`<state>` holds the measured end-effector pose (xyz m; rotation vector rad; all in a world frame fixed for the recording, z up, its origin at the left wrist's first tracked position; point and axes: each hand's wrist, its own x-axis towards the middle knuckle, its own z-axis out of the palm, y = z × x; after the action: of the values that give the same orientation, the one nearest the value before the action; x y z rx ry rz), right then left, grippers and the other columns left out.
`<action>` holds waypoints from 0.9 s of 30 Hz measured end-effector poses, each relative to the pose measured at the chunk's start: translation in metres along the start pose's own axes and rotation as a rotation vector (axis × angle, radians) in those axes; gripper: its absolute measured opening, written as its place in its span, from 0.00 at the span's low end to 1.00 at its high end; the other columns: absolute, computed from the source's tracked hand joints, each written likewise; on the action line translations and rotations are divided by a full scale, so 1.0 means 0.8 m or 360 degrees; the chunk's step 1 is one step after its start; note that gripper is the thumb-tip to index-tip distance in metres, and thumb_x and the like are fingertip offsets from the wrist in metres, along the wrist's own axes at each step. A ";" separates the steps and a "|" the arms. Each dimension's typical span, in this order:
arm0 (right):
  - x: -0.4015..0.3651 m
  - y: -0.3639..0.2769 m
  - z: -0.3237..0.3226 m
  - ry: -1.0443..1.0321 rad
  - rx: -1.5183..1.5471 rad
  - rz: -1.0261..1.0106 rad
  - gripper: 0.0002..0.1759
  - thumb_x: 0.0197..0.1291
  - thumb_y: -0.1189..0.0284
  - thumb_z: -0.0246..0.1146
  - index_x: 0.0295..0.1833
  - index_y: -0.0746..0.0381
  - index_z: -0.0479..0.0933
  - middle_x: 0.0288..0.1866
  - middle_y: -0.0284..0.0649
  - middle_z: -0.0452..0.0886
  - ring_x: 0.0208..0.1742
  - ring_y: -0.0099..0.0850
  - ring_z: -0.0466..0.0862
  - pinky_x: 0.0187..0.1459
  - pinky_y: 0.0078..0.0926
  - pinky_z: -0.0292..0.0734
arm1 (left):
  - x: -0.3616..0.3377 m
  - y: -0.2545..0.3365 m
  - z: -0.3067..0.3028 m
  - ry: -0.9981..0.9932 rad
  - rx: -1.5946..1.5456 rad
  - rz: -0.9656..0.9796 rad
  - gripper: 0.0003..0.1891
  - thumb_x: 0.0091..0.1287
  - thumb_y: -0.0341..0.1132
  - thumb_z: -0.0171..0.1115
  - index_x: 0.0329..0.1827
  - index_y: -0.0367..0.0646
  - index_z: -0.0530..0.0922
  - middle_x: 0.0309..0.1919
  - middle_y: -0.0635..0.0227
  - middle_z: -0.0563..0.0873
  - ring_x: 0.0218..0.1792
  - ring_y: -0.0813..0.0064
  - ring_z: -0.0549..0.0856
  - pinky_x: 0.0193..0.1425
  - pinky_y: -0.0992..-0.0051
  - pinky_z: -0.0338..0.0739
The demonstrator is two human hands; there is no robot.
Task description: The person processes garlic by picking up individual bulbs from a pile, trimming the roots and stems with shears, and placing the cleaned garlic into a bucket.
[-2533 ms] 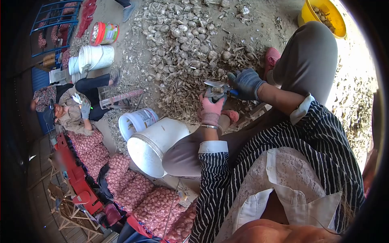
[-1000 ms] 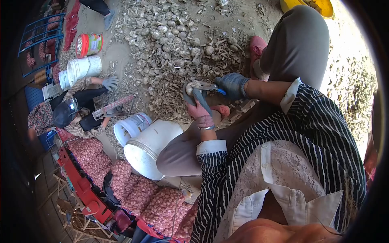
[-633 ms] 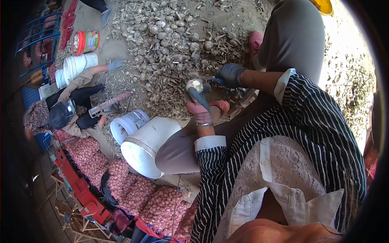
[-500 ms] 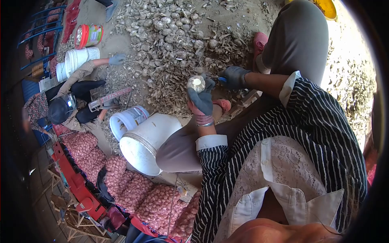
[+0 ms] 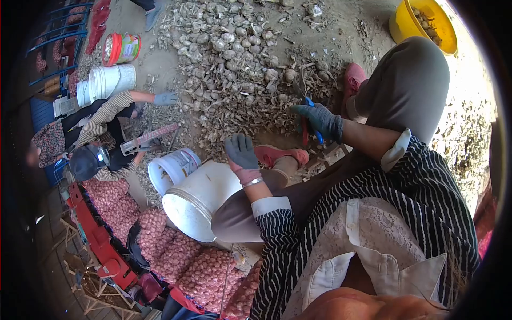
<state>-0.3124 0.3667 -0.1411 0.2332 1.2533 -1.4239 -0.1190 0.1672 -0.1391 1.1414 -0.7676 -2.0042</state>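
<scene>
My left hand [image 5: 242,156], in a grey-and-pink work glove, is open beside the large white bucket [image 5: 200,197]. Its fingers point toward the pile, and no bulb shows in it. My right hand [image 5: 322,120], also gloved, is wrapped round pruning shears [image 5: 310,101] with red and blue handles. Their dark blades point toward a heap of garlic bulbs [image 5: 229,48] on the ground. Cut stalks and dry scraps [image 5: 256,114] lie between the heap and my feet.
A smaller white bucket [image 5: 172,170] stands by the large one. Filled net sacks of garlic [image 5: 160,240] line the lower left. A co-worker in a dark cap [image 5: 88,160] sits at left near white pails [image 5: 112,82] and a red bucket [image 5: 121,49]. A yellow tub [image 5: 400,26] stands top right.
The garlic bulb has left my left hand, which has opened and moved left toward the large bucket. My right hand has shifted slightly downward with the shears, and more of the yellow tub shows.
</scene>
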 end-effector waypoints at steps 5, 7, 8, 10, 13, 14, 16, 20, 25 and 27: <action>0.006 -0.007 0.006 0.0100 0.0024 -0.0210 0.16 0.60 0.58 0.65 0.40 0.61 0.78 0.27 0.35 0.79 0.27 0.23 0.77 0.31 0.27 0.74 | 0.114 -0.132 0.045 -0.0584 0.1839 0.0460 0.29 0.65 0.40 0.60 0.69 0.41 0.65 0.63 0.57 0.73 0.59 0.56 0.77 0.64 0.62 0.72; 0.007 -0.015 0.004 0.0166 -0.0022 -0.0256 0.16 0.61 0.58 0.65 0.40 0.60 0.78 0.27 0.35 0.79 0.27 0.23 0.77 0.31 0.27 0.74 | 0.127 -0.143 0.103 -0.0620 0.2402 0.0493 0.30 0.64 0.40 0.60 0.69 0.40 0.65 0.65 0.55 0.71 0.60 0.53 0.76 0.65 0.62 0.71; 0.009 -0.018 0.002 0.0219 -0.0089 -0.0303 0.16 0.61 0.58 0.65 0.41 0.60 0.77 0.27 0.35 0.79 0.27 0.23 0.77 0.30 0.26 0.74 | 0.131 -0.148 0.135 -0.0625 0.2954 0.0537 0.31 0.63 0.39 0.61 0.68 0.39 0.65 0.66 0.53 0.69 0.60 0.50 0.76 0.66 0.63 0.70; 0.011 -0.022 0.002 0.0223 -0.0036 -0.0337 0.15 0.61 0.58 0.64 0.41 0.59 0.75 0.26 0.34 0.77 0.24 0.22 0.77 0.25 0.25 0.74 | 0.149 -0.167 0.173 -0.0651 0.3116 0.0519 0.33 0.62 0.41 0.62 0.69 0.41 0.64 0.67 0.50 0.65 0.59 0.48 0.76 0.64 0.61 0.72; 0.009 -0.027 0.006 0.0182 0.0125 -0.0195 0.16 0.62 0.58 0.64 0.41 0.58 0.70 0.23 0.32 0.73 0.19 0.22 0.75 0.18 0.24 0.72 | 0.168 -0.187 0.216 -0.0648 0.3629 0.0166 0.39 0.57 0.45 0.66 0.71 0.47 0.59 0.65 0.54 0.64 0.56 0.54 0.80 0.54 0.61 0.79; 0.008 -0.025 0.005 0.0200 0.0125 -0.0196 0.16 0.62 0.58 0.64 0.41 0.58 0.70 0.23 0.32 0.73 0.19 0.22 0.75 0.18 0.24 0.72 | 0.174 -0.192 0.219 -0.0669 0.3622 0.0165 0.39 0.57 0.45 0.66 0.71 0.47 0.59 0.65 0.54 0.64 0.56 0.54 0.80 0.54 0.61 0.79; 0.006 -0.024 0.001 0.0148 0.0020 -0.0168 0.15 0.63 0.60 0.65 0.43 0.60 0.74 0.32 0.28 0.76 0.35 0.16 0.74 0.37 0.21 0.74 | 0.185 -0.194 0.225 -0.0525 0.3849 -0.0044 0.39 0.57 0.46 0.67 0.70 0.48 0.59 0.64 0.57 0.64 0.55 0.54 0.81 0.53 0.61 0.80; 0.009 -0.028 -0.003 0.0183 -0.0024 -0.0188 0.15 0.63 0.60 0.65 0.43 0.60 0.73 0.31 0.29 0.75 0.34 0.17 0.74 0.38 0.21 0.74 | 0.196 -0.182 0.220 -0.0587 0.3733 -0.0180 0.40 0.55 0.46 0.70 0.69 0.48 0.60 0.62 0.56 0.66 0.56 0.55 0.80 0.54 0.61 0.80; 0.001 -0.045 -0.008 0.0146 -0.0313 -0.0242 0.18 0.62 0.58 0.64 0.45 0.60 0.72 0.31 0.34 0.76 0.34 0.23 0.77 0.39 0.27 0.76 | 0.207 -0.196 0.107 -0.0635 0.1538 0.0165 0.26 0.62 0.45 0.67 0.56 0.36 0.73 0.41 0.58 0.83 0.43 0.65 0.84 0.50 0.64 0.80; 0.004 -0.039 -0.009 0.0121 -0.0511 -0.0301 0.19 0.61 0.58 0.65 0.47 0.61 0.71 0.31 0.37 0.77 0.33 0.26 0.79 0.40 0.30 0.77 | 0.184 -0.162 0.077 -0.0545 0.1022 -0.0177 0.22 0.64 0.43 0.64 0.54 0.38 0.74 0.39 0.60 0.83 0.37 0.67 0.83 0.45 0.67 0.80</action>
<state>-0.3419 0.3629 -0.1296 -0.0520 1.5781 -1.3574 -0.2639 0.1345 -0.2816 1.2056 -1.6402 -2.1373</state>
